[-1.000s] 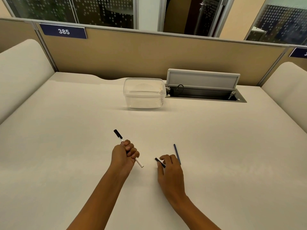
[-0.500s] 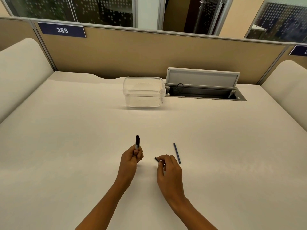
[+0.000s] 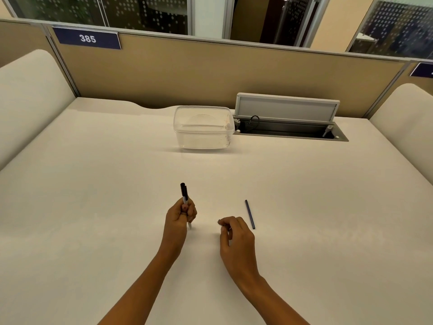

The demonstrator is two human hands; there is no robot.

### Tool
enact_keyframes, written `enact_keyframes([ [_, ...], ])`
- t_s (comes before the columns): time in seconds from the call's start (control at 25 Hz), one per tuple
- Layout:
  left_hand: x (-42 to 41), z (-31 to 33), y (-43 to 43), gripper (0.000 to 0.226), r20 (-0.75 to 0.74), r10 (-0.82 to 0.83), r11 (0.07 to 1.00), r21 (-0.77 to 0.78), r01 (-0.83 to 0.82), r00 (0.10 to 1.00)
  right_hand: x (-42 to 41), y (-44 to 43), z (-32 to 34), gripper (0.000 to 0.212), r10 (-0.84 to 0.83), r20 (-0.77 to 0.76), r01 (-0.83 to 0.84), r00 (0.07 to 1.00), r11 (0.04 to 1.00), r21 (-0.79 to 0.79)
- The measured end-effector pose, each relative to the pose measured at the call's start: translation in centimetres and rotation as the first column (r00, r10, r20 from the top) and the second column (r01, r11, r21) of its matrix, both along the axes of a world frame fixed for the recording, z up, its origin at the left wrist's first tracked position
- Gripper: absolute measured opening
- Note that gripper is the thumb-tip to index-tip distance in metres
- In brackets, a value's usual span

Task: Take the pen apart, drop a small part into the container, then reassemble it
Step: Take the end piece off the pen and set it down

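While gripping pen barrel upright in left hand, pinching tiny dark part in right hand beside refill.

White pen barrel with black cap standing near-upright in a fist, thin dark refill lying on the desk, clear empty container sitting well beyond.

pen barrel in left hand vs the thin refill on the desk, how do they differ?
The pen barrel is held in the left hand, raised and near upright; the refill lies flat on the desk, untouched, beside the right hand. The barrel is thicker, white with a black capped end; the refill is thin and uniformly dark. Both are slim, straight rods.
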State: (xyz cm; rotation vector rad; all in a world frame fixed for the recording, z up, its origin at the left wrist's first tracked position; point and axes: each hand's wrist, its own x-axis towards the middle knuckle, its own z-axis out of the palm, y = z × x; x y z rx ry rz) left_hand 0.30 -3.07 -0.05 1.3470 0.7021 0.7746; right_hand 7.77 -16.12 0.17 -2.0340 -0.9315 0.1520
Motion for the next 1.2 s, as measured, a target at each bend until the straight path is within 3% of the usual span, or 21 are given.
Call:
enact_keyframes([
  [0.16,0.0,0.1,0.3,0.041,0.053,0.025,1.000,-0.012,-0.024,0.998,0.0,-0.1,0.1,0.016,0.007,-0.002,-0.007,1.000,1.000,-0.001],
  [0.32,-0.5,-0.1,0.0,0.040,0.113,0.084,0.989,-0.130,-0.070,0.990,0.0,0.1,-0.1,0.016,0.036,-0.027,-0.037,0.999,0.999,-0.021],
  [0.52,-0.6,0.7,0.3,0.041,0.270,0.201,0.942,-0.317,-0.110,0.942,0.0,1.7,-0.2,0.022,0.191,-0.148,-0.207,0.970,0.973,-0.101],
  [0.64,-0.4,0.9,0.5,0.041,0.311,0.265,0.901,-0.418,-0.119,0.913,-0.5,2.9,-0.4,0.018,0.245,-0.144,-0.267,0.959,0.951,-0.158],
  [0.96,-1.5,2.0,2.3,0.042,0.413,0.390,0.815,-0.571,-0.100,0.823,0.4,2.3,-0.1,0.005,0.256,-0.069,-0.264,0.964,0.952,-0.158],
  [1.2,-2.0,3.0,3.6,0.042,0.441,0.442,0.772,-0.631,-0.081,0.781,2.5,1.3,1.4,0.006,0.097,-0.146,-0.105,0.984,0.993,-0.046],
])
